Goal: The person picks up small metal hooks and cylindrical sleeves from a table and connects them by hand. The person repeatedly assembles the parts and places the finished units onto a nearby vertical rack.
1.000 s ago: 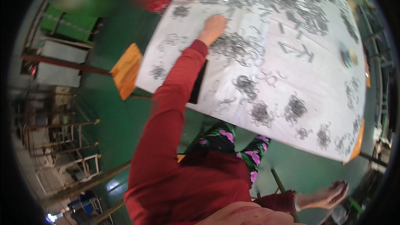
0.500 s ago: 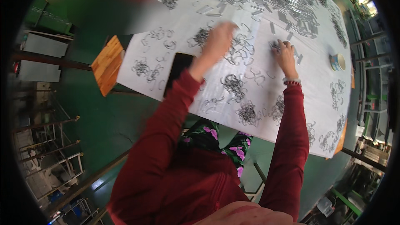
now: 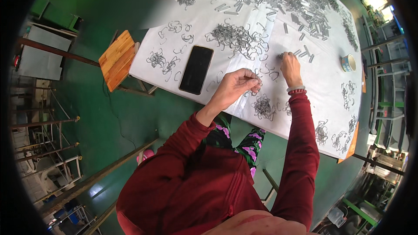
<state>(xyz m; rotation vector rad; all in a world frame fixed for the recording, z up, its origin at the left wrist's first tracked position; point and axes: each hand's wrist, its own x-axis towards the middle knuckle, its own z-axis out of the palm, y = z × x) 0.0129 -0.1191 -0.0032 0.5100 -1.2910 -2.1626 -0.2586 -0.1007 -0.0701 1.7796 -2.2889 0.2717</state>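
My left hand (image 3: 237,88) is over the near part of the white-covered table, thumb and fingertips pinched together. Something thin and dark shows at the tips, too small to make out. Beyond it lies a tangled pile of curved dark wire hooks (image 3: 230,35), and a smaller heap of hooks (image 3: 263,106) sits just to its right. My right hand (image 3: 291,67) rests farther right, its fingers closed downward at the tabletop. What its fingertips hold, if anything, is hidden. Several short grey metal strips (image 3: 307,53) lie beside those fingers.
A black phone (image 3: 197,69) lies left of the hook pile on the white table cover (image 3: 322,100). A large heap of grey strips (image 3: 300,11) covers the far side. A paper cup (image 3: 348,63) stands at the right. A wooden stool (image 3: 117,61) touches the left side.
My left hand has come back from the hook pile toward me, uncovering the pile and phone, and is now pinched. My right hand has shifted slightly nearer to me and left.
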